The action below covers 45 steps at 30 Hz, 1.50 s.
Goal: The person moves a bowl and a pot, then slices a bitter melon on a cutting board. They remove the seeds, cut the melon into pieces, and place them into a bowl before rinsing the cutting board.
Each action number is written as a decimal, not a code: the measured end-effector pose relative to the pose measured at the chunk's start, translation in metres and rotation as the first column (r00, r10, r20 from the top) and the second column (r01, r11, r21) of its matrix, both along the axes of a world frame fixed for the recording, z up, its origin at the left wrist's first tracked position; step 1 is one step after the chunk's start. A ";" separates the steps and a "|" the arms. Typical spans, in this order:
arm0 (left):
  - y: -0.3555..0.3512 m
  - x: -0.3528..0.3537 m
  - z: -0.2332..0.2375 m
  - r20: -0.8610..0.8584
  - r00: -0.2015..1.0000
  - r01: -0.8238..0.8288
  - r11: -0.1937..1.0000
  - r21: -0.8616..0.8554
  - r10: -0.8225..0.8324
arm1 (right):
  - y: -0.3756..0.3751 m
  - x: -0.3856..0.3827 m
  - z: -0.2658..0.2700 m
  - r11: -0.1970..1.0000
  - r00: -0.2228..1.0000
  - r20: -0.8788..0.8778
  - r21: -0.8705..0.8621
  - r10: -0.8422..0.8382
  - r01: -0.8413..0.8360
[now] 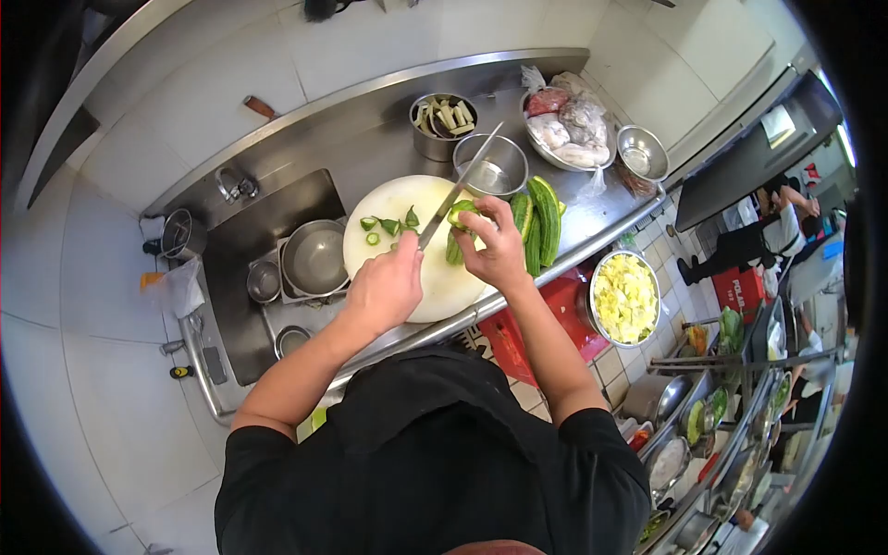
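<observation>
Here the left hand (388,289) grips a knife (460,188) while the right hand (497,248) clasps a green gourd (460,215).

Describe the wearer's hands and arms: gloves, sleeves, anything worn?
The left hand and right hand are bare: no gloves, and no watch or rings visible. The forearms are uncovered; the black short sleeves end just above the elbows, plain with no markings.

Left hand (384,291) fisted; right hand (495,248) curled; elbows bent.

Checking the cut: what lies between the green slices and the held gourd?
The knife in the left hand, blade over the white board beside the gourd; head view.
</observation>
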State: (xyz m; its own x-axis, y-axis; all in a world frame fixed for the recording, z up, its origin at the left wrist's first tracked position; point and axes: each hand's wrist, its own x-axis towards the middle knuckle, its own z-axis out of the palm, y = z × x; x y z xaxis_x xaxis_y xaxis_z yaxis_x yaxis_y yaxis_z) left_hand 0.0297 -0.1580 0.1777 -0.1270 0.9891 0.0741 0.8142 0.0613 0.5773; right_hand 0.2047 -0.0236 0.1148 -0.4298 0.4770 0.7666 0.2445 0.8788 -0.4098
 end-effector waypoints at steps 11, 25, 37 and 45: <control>-0.012 0.006 0.009 -0.002 1.000 0.031 0.999 -0.007 -0.031 | -0.005 0.001 0.031 1.000 0.993 0.120 0.028 -0.005 0.001; -0.014 0.009 0.024 -0.038 0.998 0.049 0.977 -0.206 -0.058 | 0.009 -0.007 0.022 0.996 0.999 -0.033 -0.088 0.016 -0.019; 0.001 0.007 0.037 -0.004 0.994 0.102 0.962 -0.252 -0.106 | 0.010 -0.012 0.011 0.997 0.995 -0.099 -0.073 0.009 -0.016; 0.039 0.023 0.010 -0.004 0.998 0.059 0.961 -0.272 -0.063 | 0.016 -0.007 0.019 0.969 0.994 -0.082 -0.229 0.074 -0.091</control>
State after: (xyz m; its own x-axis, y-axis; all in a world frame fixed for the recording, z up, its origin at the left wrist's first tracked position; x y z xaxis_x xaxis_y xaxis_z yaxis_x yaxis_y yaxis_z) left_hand 0.0525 -0.1187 0.1876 -0.0666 0.9781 -0.1970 0.8284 0.1642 0.5355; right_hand 0.1980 -0.0074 0.1340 -0.4228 0.6107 0.6696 0.1378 0.7736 -0.6185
